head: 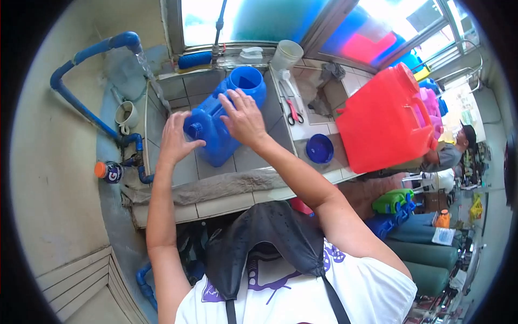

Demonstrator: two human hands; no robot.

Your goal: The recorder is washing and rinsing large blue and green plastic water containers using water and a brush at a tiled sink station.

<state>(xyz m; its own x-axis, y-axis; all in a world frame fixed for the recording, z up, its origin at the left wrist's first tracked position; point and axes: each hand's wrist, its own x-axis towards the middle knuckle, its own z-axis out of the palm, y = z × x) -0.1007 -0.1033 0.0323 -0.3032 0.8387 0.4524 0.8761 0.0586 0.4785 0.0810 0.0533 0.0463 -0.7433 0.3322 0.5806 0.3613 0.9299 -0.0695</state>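
A blue plastic water jug (pixel 220 154) lies tilted in a grey-tiled sink basin (pixel 182 178), its wide uncapped mouth toward the window. My left hand (pixel 177 135) is beside the jug's small ribbed cap (pixel 195 129), thumb and fingers spread around that corner. Over the jug's handle side is my right hand (pixel 245 117), fingers apart; whether it touches the plastic is hard to tell. Water (pixel 150 75) pours from a blue pipe (pixel 95 48) into the basin, left of the jug. A dark blue round lid (pixel 319 148) rests on the ledge to the right.
A large red jug (pixel 384 121) stands on the tiled counter. Red-handled scissors (pixel 293 111), a white-handled brush (pixel 288 83) and a translucent tub (pixel 287 55) are near the basin. A grey wet cloth (pixel 230 184) drapes the front rim. Farther right, a person (pixel 449 150) wears a dark cap.
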